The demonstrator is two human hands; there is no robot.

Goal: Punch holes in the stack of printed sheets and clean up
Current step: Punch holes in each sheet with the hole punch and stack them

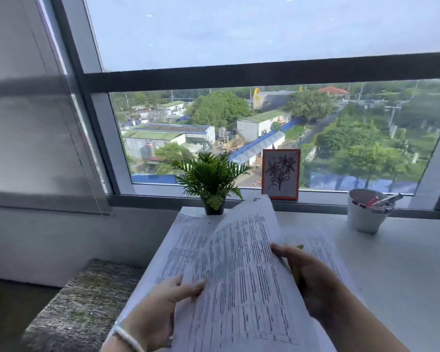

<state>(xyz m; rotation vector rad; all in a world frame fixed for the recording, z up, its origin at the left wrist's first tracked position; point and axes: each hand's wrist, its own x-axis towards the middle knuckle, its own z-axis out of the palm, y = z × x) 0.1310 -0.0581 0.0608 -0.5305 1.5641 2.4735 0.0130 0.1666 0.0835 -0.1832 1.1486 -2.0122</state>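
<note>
A sheaf of printed sheets (pixel 241 270) is lifted off the white desk (pixel 404 262), tilted up toward the window. My right hand (pixel 308 280) grips its right edge, thumb on top. My left hand (pixel 163 311) holds the lower left edge, fingers pinching the paper. More printed sheets (pixel 186 237) lie flat underneath on the left, and another printed page (pixel 315 247) shows behind my right hand. Something yellow (pixel 300 247) peeks out near my right fingers; I cannot tell what it is. No hole punch is visible.
A small potted fern (pixel 211 181) stands at the desk's back edge. A framed flower drawing (pixel 280 174) leans on the window sill. A white cup with pens (pixel 366 212) sits at the back right. A grey woven seat (pixel 81 308) is left of the desk.
</note>
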